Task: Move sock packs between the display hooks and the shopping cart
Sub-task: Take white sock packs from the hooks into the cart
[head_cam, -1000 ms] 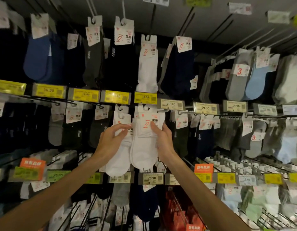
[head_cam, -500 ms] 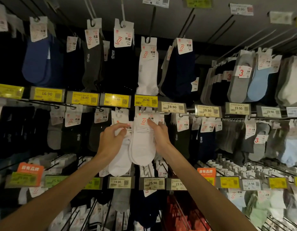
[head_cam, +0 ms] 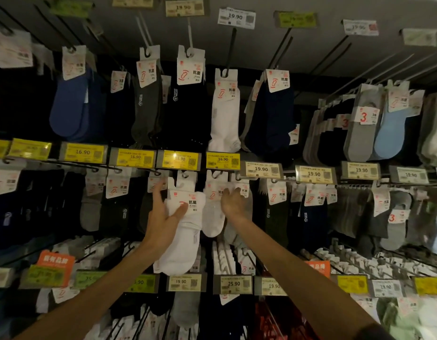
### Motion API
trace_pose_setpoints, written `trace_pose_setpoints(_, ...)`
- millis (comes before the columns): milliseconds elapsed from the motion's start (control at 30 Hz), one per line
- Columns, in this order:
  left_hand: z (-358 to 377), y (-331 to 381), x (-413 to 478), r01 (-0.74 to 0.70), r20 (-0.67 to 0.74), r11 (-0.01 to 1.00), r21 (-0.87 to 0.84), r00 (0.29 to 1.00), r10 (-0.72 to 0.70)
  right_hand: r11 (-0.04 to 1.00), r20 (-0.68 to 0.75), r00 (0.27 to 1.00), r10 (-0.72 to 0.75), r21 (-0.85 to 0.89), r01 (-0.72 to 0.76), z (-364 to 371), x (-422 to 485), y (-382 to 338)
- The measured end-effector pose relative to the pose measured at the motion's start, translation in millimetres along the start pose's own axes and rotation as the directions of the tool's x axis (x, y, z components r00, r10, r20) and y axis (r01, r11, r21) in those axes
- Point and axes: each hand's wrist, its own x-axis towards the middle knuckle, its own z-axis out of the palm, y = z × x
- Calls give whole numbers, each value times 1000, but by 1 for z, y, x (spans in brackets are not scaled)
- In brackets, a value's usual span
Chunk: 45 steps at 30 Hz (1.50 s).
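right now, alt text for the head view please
A person's left hand holds a white sock pack, thumb across its front, amid dim rows of hanging socks. The right hand is at the neighbouring white pack.

**Hidden and unresolved areas, head view**

The white sock pack covers part of the palm of the left grip, whose thumb lies across the pack's front. Whether the pack's header sits on a hook cannot be told. The fingertips of the right grip lie in shadow against a second pack's header card, so contact cannot be confirmed. Both forearms are cut off by the lower edge. Small print on the yellow price tags is unreadable.
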Motion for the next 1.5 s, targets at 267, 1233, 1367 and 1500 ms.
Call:
trace_pose_setpoints(267, 12, 3, -3, 128, 110, 982, -139, 987, -113, 878, 249, 954, -167, 478, 29, -10, -77, 30)
trace_pose_setpoints(1233, 71, -4, 54, 160, 153, 986, -47, 977, -151, 854, -40, 956, -290, 440, 278, -24, -28, 21)
trace_pose_setpoints(1367, 71, -18, 64, 175, 98, 977, 125, 977, -188, 893, -69, 938, -339, 292, 344, -18, -13, 25)
trace_pose_setpoints(1500, 75, -25, 73, -28, 126, 926, 377, 992, -22, 907, -106, 908, -406, 71, 414, -4, 12, 26)
